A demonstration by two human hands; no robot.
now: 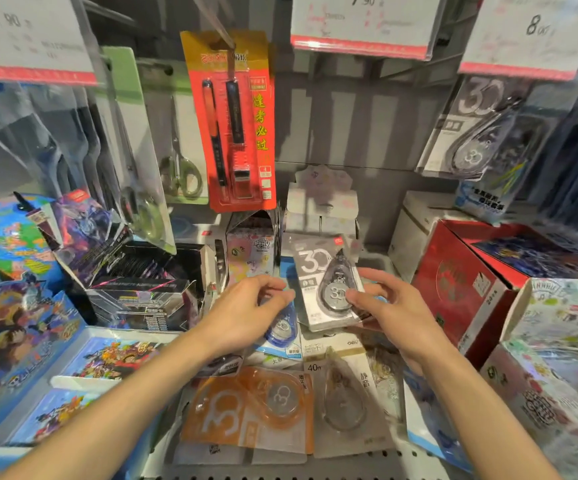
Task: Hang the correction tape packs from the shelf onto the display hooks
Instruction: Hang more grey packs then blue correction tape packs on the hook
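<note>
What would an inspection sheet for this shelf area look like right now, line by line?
Surface: perforated metal shelf, crowded.
Job's things: grey correction tape pack held up; orange pack, blue pack and clear pack lying on the shelf.
Clutter: red box, card boxes.
Hands: right hand pinches the grey pack; left hand reaches beside it, hold unclear.
Cables: nothing seen.
Surroundings: hanging pen pack, scissors, price tags.

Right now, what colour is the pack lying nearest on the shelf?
Orange pack, translucent with a white "30"; the head view shows it.
</note>
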